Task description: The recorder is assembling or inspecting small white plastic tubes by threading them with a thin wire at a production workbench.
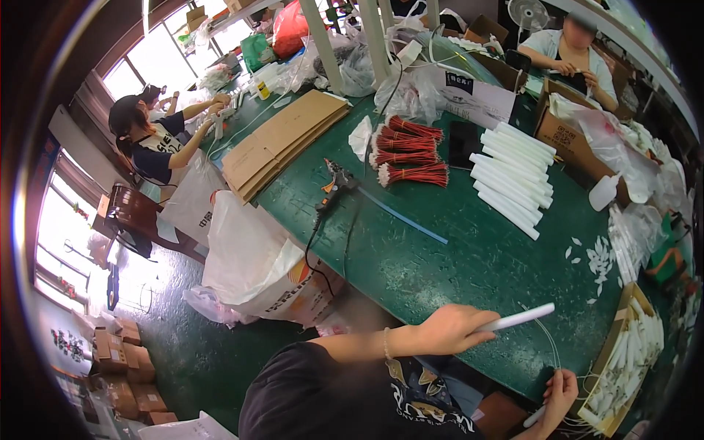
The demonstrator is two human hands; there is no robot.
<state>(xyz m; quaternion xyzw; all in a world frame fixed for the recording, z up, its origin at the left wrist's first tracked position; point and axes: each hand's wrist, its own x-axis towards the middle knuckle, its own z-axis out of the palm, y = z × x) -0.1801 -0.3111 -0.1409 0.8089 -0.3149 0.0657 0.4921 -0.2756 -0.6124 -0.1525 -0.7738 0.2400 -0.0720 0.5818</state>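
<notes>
Right hand point(561, 392), low at worktop point(440, 271) edge: fingers pinched on thin wire point(551, 345) and a small white piece. Left hand point(451, 330): fingers clenched around white tube point(517, 318), held above the worktop. Box point(623, 359) beside, many finished-looking tubes inside. Farther: stacked loose tubes point(513, 180), red wire bundles point(407, 154). Judged partway; much stock left.

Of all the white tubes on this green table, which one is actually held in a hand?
The white plastic tube gripped by the left hand; the stacked tubes lie untouched on the table.
</notes>
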